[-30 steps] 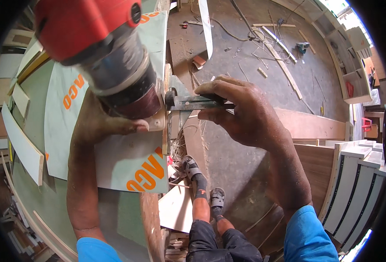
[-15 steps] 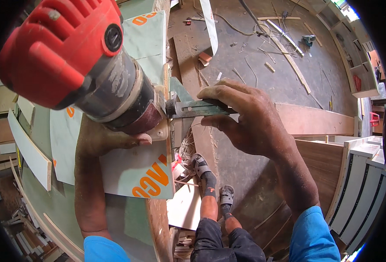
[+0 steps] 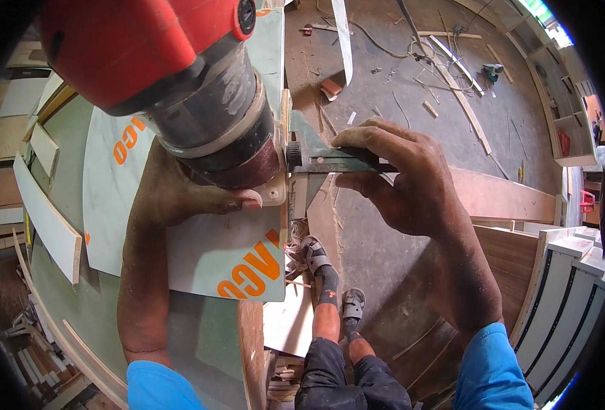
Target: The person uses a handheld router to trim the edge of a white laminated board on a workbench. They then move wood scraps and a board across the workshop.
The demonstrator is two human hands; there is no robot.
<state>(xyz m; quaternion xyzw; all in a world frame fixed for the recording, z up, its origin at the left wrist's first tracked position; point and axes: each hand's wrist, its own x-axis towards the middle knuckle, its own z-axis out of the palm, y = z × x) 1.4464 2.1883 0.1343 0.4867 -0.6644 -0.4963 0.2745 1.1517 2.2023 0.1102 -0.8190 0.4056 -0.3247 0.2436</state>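
Note:
A red-and-black power tool (image 3: 145, 51) with a dark red band stands at the edge of a white marbled board (image 3: 200, 260) printed in orange. My left hand (image 3: 176, 198) is wrapped round the tool's lower end, partly hidden behind it, its thumb on the pale base plate (image 3: 272, 193). My right hand (image 3: 412, 178) grips a dark metal guide (image 3: 313, 160) with a knurled knob, beside the base and reaching out past the board's edge.
Narrow offcuts (image 3: 65, 253) lie on the green bench (image 3: 200, 335) at left. Wood strips (image 3: 456, 106), cables and a small green tool (image 3: 492, 72) are on the floor. White drawer units (image 3: 559, 294) and shelving (image 3: 555, 109) line the right. My feet (image 3: 316, 256) are beside the bench.
The tool's body swung left half a second ago and has come back right. Both hands keep their holds, and the whole view has shifted slightly to the right.

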